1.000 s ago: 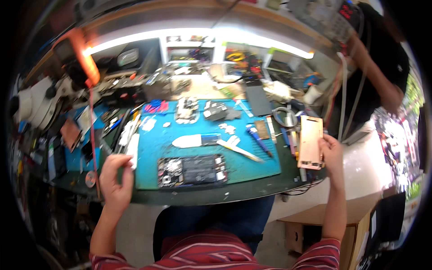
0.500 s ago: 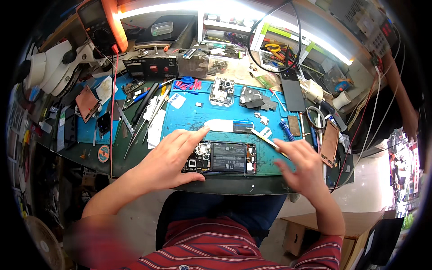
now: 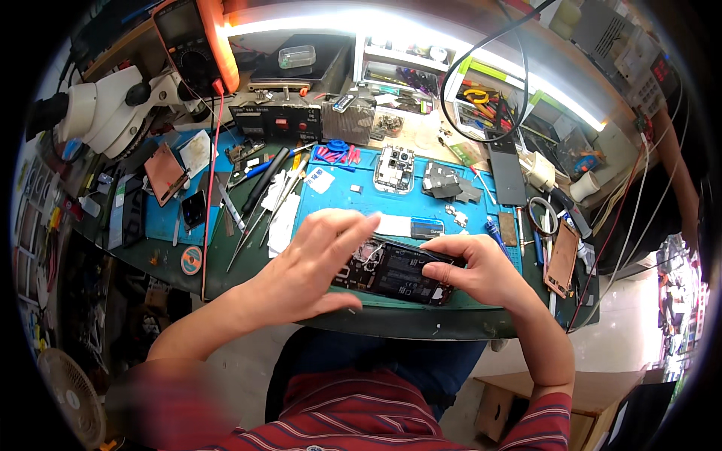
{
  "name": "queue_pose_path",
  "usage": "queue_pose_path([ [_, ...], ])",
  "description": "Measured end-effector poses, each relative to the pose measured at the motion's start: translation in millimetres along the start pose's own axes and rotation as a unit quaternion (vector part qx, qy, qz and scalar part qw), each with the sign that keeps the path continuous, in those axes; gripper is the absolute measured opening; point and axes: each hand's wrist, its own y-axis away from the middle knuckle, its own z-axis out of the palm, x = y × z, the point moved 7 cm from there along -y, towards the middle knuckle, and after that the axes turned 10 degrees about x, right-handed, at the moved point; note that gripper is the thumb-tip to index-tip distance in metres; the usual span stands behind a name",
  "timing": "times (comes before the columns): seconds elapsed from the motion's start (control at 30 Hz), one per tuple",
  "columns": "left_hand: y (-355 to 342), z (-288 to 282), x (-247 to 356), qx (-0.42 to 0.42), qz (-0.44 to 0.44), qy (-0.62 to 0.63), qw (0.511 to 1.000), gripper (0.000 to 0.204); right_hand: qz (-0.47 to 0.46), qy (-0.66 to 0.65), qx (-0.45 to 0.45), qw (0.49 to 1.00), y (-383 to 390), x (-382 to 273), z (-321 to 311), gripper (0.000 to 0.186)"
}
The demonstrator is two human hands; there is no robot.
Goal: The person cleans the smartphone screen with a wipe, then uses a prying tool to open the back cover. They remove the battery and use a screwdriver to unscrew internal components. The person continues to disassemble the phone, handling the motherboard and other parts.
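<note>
An opened smartphone [image 3: 406, 272] with its black battery and inner parts bared is tilted a little at the near edge of the blue mat. Its right end is in my right hand [image 3: 485, 272], thumb on top of the battery side and fingers along the far edge. Over the left end hangs my left hand [image 3: 316, 259], fingers stretched out and thumb apart, holding nothing. That hand hides part of the phone's left end. Just beyond the phone lie a white strip [image 3: 394, 225] and a black-and-blue card-like piece [image 3: 427, 228].
On the blue mat [image 3: 331, 199] rest a phone frame with cameras [image 3: 394, 168], grey shield plates [image 3: 450, 182] and a blue screwdriver [image 3: 495, 234]. Tweezers [image 3: 280, 197] and other tools lie left; a tape ring [image 3: 541, 214] and copper-coloured panel [image 3: 562, 259] lie right. A microscope [image 3: 98, 109] stands far left.
My right hand has moved left from the pale stick beside the phone and taken hold of the phone's right end. The phone is now tilted. My left hand stays near its left end.
</note>
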Motion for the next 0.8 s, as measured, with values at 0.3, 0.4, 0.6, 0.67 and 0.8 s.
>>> queue_pose_path([
  [0.3,-39.4,5.1,-9.4,-0.111,-0.156,-0.032,0.981,0.050,0.020,-0.049,-0.030,0.998,2.6,-5.4,4.6,0.035],
  [0.4,-52.9,9.1,-10.8,-0.155,-0.171,0.012,0.973,0.033,-0.009,-0.057,-0.027,0.998,6.4,-3.6,0.8,0.036],
  [0.6,-53.7,14.2,-18.4,-0.171,-0.225,0.080,0.956,0.026,0.027,-0.191,-0.028,0.981,12.4,13.3,-8.7,0.035],
  [0.67,-51.1,14.5,-22.5,-0.159,-0.256,0.107,0.948,0.025,0.063,-0.209,-0.006,0.976,10.9,15.4,-13.6,0.036],
  [0.8,-51.8,14.8,-17.7,-0.149,-0.260,0.093,0.949,0.024,0.050,-0.239,0.018,0.970,13.7,14.6,-10.6,0.035],
])
